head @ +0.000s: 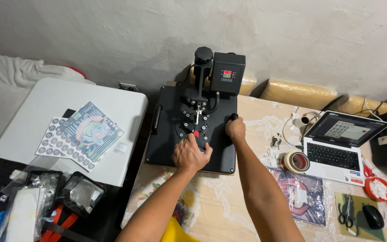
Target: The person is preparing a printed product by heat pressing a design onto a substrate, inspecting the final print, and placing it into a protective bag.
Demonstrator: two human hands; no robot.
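Heat press closed, at 12 o'clock on the tabletop. Left hand spread flat on the top platen, holding nothing. Right hand wrapped around the black handle. Pressing step; lifting needs a firm handle grip.

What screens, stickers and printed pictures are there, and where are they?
Laptop screen: right, open, tilted, showing small pictures.
Control display: on the black heat press box, tiny red and green lights.
Sticker sheet: white table, left, rows of round stickers.
Cartoon print: overlapping that sheet, teal, square.
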